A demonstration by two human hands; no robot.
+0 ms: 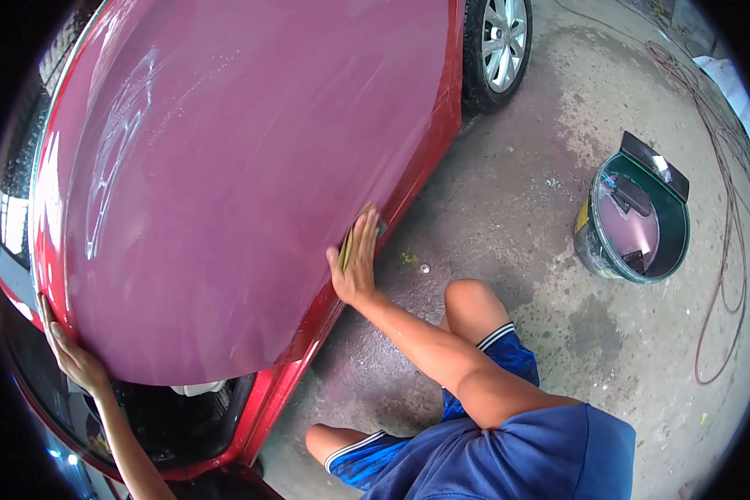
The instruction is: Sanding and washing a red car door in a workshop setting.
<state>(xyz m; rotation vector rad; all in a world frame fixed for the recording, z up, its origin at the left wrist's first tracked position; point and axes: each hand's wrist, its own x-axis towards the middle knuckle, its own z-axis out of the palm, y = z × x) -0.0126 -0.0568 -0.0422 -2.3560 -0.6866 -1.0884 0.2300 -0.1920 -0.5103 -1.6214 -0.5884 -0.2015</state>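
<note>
A red car panel [250, 150], coated in a wet, hazy pinkish film with pale streaks at upper left, fills the upper left of the head view. My right hand [354, 254] presses a thin yellowish pad [350, 242] flat against the panel near its right edge, fingers pointing up over it. My left hand [75, 354] rests at the panel's lower left edge, fingers extended along the glossy red rim with nothing held in them. Below the panel is a dark opening [171, 417] into the car, with something pale inside.
A wheel [497, 46] stands at the top. On the stained concrete floor [600, 350] at right sits a green bucket [679, 242] of murky pink water, with dark blocks inside and a dark board on its rim. Thin hoses [729, 242] lie coiled along the far right.
</note>
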